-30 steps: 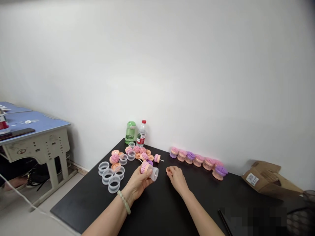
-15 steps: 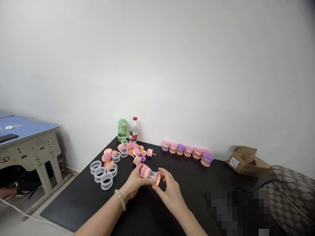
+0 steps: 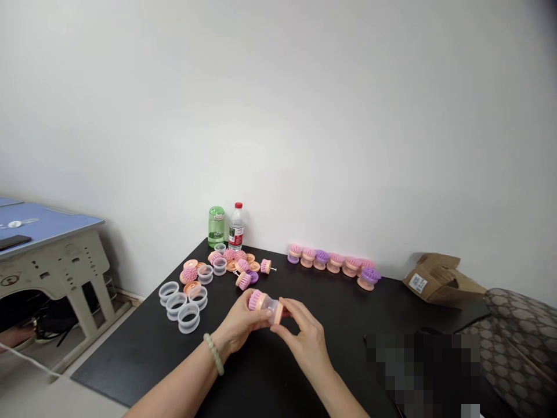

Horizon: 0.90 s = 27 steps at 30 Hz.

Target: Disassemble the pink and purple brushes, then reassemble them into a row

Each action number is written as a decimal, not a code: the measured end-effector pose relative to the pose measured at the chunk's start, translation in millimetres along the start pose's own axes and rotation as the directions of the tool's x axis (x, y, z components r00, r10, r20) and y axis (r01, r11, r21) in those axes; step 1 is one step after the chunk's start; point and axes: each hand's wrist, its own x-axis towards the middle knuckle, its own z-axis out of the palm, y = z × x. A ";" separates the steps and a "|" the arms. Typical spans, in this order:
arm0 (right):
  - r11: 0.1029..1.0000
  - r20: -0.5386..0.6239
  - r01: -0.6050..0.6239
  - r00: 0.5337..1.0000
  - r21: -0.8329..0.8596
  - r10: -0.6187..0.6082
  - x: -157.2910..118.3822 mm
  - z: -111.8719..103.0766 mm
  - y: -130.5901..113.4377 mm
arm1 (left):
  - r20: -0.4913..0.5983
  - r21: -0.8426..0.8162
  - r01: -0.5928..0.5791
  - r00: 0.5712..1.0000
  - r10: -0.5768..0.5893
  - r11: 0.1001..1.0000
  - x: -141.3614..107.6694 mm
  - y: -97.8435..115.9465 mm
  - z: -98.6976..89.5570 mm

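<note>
My left hand (image 3: pixel 237 323) grips the pink bristled end of a small massage brush (image 3: pixel 256 300), which has a peach base. A translucent plastic cup (image 3: pixel 270 307) is joined to that base, and my right hand (image 3: pixel 302 337) pinches its far end, where a peach rim shows. My fingers hide part of the cup. A beaded jade-green bracelet (image 3: pixel 213 353) circles my left wrist. Just above my hands, loose brush heads (image 3: pixel 243 280) lie on the black table (image 3: pixel 126 363).
Several translucent rings (image 3: pixel 178 306) are stacked at the table's left, beside a loose pile of parts (image 3: pixel 230 267). Behind stand a green bottle (image 3: pixel 216 227) and a water bottle (image 3: pixel 235 227). Assembled brushes (image 3: pixel 333 261) line the wall. A cardboard box (image 3: pixel 441 283) sits at the right.
My right hand has risen from the table and closed on the far end of the cup. The view has swung, shifting the table and its objects left in the frame.
</note>
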 end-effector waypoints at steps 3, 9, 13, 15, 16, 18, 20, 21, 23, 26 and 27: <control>0.995 -0.014 0.076 0.997 -0.061 -0.077 -2.2 0.7 -1.7 | 0.010 -0.027 0.033 0.999 -0.032 0.999 -0.1 -0.3 0.9; 0.957 0.007 0.265 0.964 -0.121 -0.266 2.5 -3.1 -12.7 | 0.055 -0.074 0.109 0.993 -0.105 0.991 -0.3 -1.6 0.5; 0.913 0.069 0.404 0.914 -0.055 -0.400 7.6 -7.8 -17.8 | 0.075 -0.176 0.261 0.965 -0.251 0.949 0.2 -4.5 -3.0; 0.911 0.108 0.411 0.908 -0.030 -0.406 9.0 -10.6 -18.3 | 0.086 -0.181 0.303 0.952 -0.292 0.936 0.3 -5.0 -4.2; 0.915 0.124 0.404 0.909 -0.025 -0.398 9.7 -12.2 -18.2 | 0.090 -0.175 0.307 0.951 -0.295 0.936 0.3 -4.9 -4.6; 0.915 0.139 0.404 0.907 -0.020 -0.397 11.5 -15.7 -18.0 | 0.105 -0.145 0.301 0.952 -0.288 0.942 0.0 -4.6 -5.3; 0.903 0.180 0.430 0.887 0.008 -0.425 14.1 -20.0 -18.5 | 0.135 -0.098 0.308 0.946 -0.294 0.946 0.1 -5.1 -6.2; 0.894 0.210 0.447 0.872 0.031 -0.443 15.7 -22.4 -19.3 | 0.154 -0.069 0.319 0.940 -0.306 0.945 0.4 -5.9 -6.8; 0.877 0.271 0.474 0.836 0.083 -0.478 18.5 -27.2 -21.5 | 0.183 -0.019 0.350 0.922 -0.341 0.937 1.6 -8.1 -8.0; 0.871 0.313 0.482 0.817 0.093 -0.485 19.2 -32.0 -23.2 | 0.187 0.018 0.367 0.912 -0.364 0.930 3.0 -10.0 -8.6; 0.877 0.315 0.474 0.824 0.070 -0.471 18.0 -32.3 -22.3 | 0.180 0.024 0.360 0.916 -0.358 0.933 3.0 -9.6 -8.1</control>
